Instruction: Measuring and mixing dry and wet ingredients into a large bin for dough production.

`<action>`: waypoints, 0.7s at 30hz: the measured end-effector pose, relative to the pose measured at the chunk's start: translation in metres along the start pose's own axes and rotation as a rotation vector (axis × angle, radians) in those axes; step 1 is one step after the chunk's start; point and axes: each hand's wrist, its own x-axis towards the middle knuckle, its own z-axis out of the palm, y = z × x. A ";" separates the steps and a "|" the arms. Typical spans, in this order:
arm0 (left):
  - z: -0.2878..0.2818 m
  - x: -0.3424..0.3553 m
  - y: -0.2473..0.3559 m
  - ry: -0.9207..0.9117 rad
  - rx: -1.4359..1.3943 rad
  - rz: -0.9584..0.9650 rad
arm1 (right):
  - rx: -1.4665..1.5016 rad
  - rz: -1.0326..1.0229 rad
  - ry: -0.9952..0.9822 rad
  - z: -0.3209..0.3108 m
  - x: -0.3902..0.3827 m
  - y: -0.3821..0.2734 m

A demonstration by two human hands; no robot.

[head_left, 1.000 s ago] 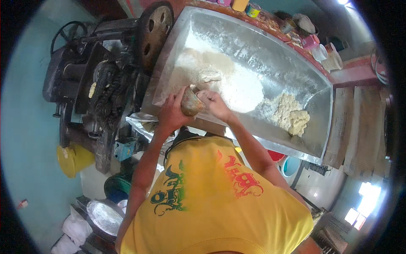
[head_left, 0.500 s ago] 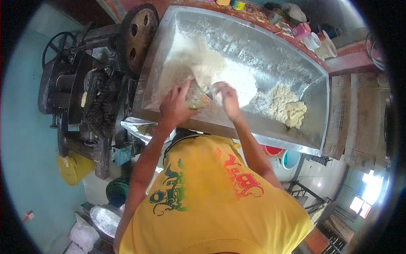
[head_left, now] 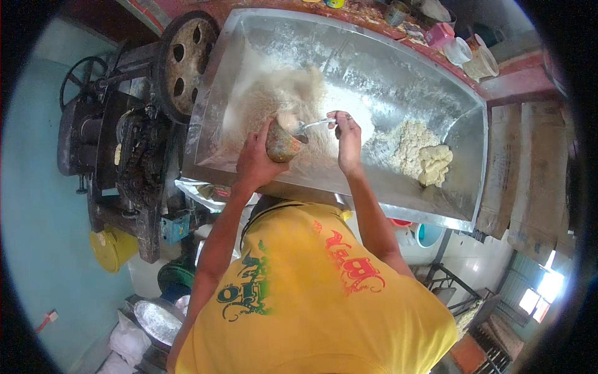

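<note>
Between both hands (head_left: 255, 157) (head_left: 350, 142) — stained cup (head_left: 283, 146), spoon (head_left: 319, 123) at its mouth.

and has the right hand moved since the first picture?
Yes: the right hand has moved rightward, judged against the metal trough, toward its right end.

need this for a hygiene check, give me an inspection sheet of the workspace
Surface: metal trough, dusted with white powder
Job's things: mottled cup; metal spoon reaching its mouth; pale doughy lump, right
Clutter: pink container and white tub on back ledge
Hands: left hand around the cup; right hand gripping the spoon's handle
Cables: possible red cord on left wall, unclear
Surroundings: dark machine left, cardboard right, yellow bucket lower left
</note>
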 end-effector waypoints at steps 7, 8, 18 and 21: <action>-0.010 -0.012 -0.009 0.080 0.004 0.001 | -0.237 0.094 -0.153 0.008 -0.010 0.015; -0.013 -0.014 -0.010 0.085 0.003 -0.001 | -0.239 0.092 -0.157 0.012 -0.011 0.017; -0.048 -0.038 -0.056 0.172 -0.043 0.079 | -0.193 -0.162 -0.088 0.078 -0.028 0.009; -0.051 -0.043 -0.062 0.177 -0.058 0.155 | -0.391 -0.323 -0.427 0.093 -0.040 0.052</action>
